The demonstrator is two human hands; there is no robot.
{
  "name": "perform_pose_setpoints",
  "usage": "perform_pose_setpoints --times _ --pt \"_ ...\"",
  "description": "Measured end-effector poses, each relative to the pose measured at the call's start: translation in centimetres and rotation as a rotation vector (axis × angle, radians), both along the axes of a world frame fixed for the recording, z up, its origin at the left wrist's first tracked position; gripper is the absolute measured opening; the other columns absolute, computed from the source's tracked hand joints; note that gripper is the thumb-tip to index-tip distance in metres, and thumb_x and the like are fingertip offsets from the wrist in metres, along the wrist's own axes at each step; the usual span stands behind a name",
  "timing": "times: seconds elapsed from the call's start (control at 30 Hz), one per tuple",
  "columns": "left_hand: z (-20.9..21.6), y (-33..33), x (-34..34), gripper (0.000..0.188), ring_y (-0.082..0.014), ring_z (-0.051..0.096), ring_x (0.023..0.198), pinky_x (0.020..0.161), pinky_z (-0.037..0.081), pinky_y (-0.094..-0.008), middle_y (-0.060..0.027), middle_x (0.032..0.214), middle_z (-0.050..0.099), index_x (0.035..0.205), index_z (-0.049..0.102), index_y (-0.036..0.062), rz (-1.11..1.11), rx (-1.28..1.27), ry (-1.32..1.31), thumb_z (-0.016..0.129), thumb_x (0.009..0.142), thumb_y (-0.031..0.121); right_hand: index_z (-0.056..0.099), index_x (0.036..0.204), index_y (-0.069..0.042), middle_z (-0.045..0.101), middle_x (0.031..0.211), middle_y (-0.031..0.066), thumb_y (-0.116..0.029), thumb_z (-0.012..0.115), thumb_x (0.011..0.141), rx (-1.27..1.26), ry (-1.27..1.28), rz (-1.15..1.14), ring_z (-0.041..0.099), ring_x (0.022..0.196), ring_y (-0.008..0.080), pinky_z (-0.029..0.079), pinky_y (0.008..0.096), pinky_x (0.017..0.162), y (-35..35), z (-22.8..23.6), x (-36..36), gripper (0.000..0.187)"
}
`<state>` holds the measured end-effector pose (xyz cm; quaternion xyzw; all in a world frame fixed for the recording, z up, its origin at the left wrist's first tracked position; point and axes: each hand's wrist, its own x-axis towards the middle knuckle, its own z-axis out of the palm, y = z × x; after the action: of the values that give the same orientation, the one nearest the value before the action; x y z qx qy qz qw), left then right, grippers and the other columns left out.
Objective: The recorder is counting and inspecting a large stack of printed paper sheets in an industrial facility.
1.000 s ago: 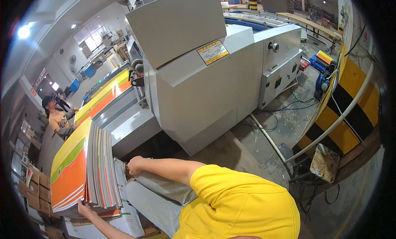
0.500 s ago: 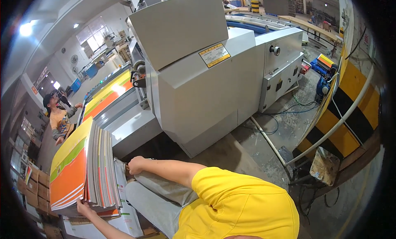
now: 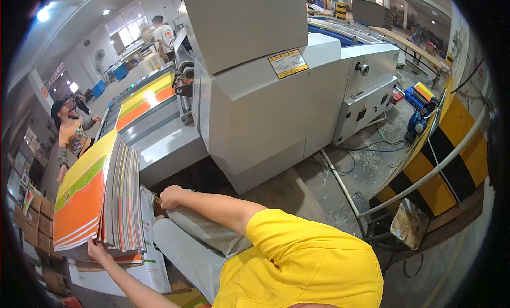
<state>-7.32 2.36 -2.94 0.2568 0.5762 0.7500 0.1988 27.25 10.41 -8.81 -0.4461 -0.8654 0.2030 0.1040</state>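
At the left is a thick stack of printed cardboard sheets [image 3: 79, 202] in yellow, green and orange, its grey and coloured edges fanned toward me. My left hand [image 3: 96, 250] grips the stack's near lower corner, thumb on the edge and the other fingers partly hidden. Beneath the stack lies a white printed wrapper [image 3: 154, 268]. My right hand [image 3: 172, 196] is closed in a fist beside my grey-trousered knee, right of the stack. Whatever it may hold is hidden.
A large grey machine [image 3: 265, 122] stands ahead, with a similar printed sheet [image 3: 146, 103] on its conveyor. A co-worker [image 3: 74, 130] stands beyond the stack; another person [image 3: 163, 37] is farther back. A pale pipe [image 3: 342, 188] and a striped yellow-black panel [image 3: 441, 159] are at right.
The view has shifted slightly, and both hands keep their places at the stack and knee. A separate sheet now shows on the conveyor. A person in white has come into sight behind the machine.
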Motion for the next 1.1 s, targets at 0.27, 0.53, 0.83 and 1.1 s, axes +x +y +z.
perform_pose_setpoints --times 0.27,0.53,0.83,1.1 --pt "-0.8 0.0 -0.9 0.018 -0.0128 0.048 0.056 0.046 0.038 -0.0261 -0.0033 0.067 0.051 0.074 0.057 0.0005 0.013 0.033 0.001 0.054 0.079 0.018 0.065 0.087 -0.001 0.061 0.094 0.0195 -0.034 0.044 0.072 -0.039 -0.034 0.007 0.059 0.089 0.0328 0.046 0.0405 0.078 0.1 0.4 -0.5 0.041" --pt "0.1 -1.0 1.3 0.017 -0.0123 0.047 0.062 0.054 0.039 -0.0259 -0.0032 0.069 0.050 0.074 0.056 0.0005 -0.005 0.054 -0.010 0.054 0.079 0.017 0.065 0.089 -0.004 0.061 0.092 0.0198 -0.033 0.044 0.073 -0.041 -0.029 -0.009 0.059 0.087 0.0333 0.047 0.0416 0.076 0.7 -0.7 -0.3 0.039" --pt "1.0 -1.1 2.8 0.014 -0.0112 0.049 0.062 0.053 0.040 -0.0235 -0.0019 0.070 0.051 0.077 0.057 0.0003 0.038 0.036 -0.030 0.054 0.077 0.014 0.064 0.093 -0.001 0.060 0.099 0.0204 -0.031 0.044 0.074 -0.072 -0.073 -0.002 0.058 0.092 0.0331 0.046 0.0398 0.079 0.8 -0.2 0.0 0.040" --pt "0.5 -1.0 3.0 0.009 -0.0081 0.047 0.060 0.052 0.037 -0.0221 0.0009 0.068 0.051 0.073 0.056 0.0042 0.006 0.103 -0.042 0.054 0.076 0.012 0.064 0.091 -0.007 0.062 0.093 0.0170 -0.033 0.043 0.076 -0.040 -0.075 -0.005 0.058 0.088 0.0330 0.046 0.0418 0.077 1.1 -0.8 0.2 0.037"
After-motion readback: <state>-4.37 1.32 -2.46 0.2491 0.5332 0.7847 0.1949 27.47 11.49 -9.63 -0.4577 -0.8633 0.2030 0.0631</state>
